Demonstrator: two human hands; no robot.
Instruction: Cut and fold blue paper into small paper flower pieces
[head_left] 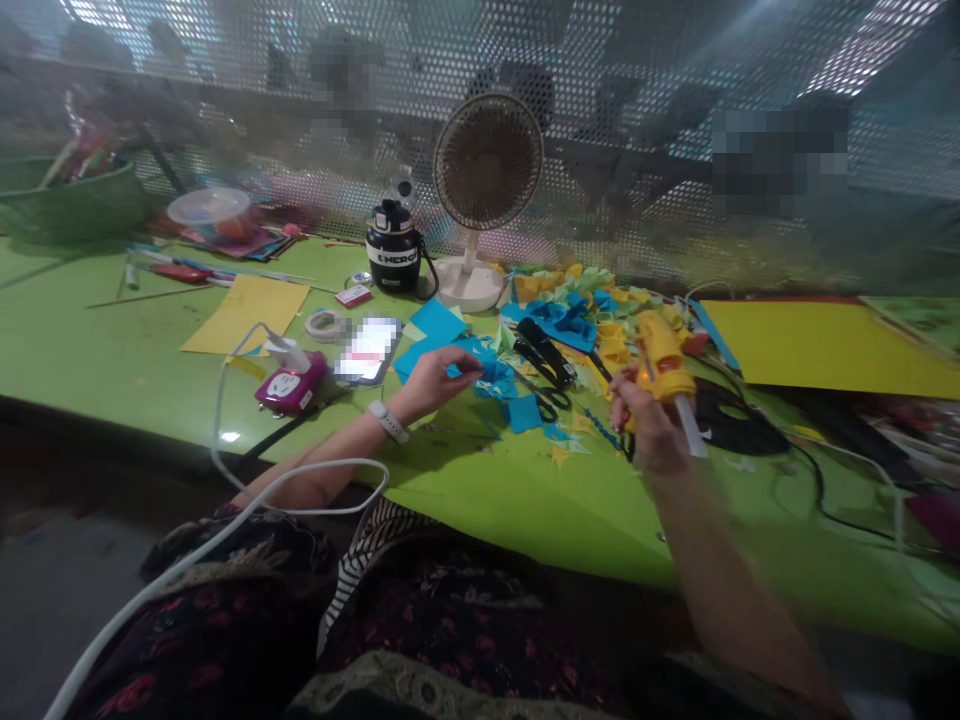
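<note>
My left hand (439, 383) rests over the green tabletop (480, 500), its fingertips pinching a crumpled piece of blue paper (491, 380). My right hand (649, 425) grips a yellow hot glue gun (660, 360), and a white glue stick (691, 425) juts from its rear. The gun hangs a little above scattered blue and yellow paper scraps (577, 325). Black-handled scissors (544, 352) lie between my hands, close to the blue paper. My right fingers hide the gun's tip.
A white cable (300, 487) loops across my left forearm from a magenta power socket (292, 382). A fan (487, 165), black flask (394, 245), tape roll (326, 325), blurred phone (367, 350) and yellow card sheets (825, 345) stand around. A perforated metal screen (637, 130) rises behind.
</note>
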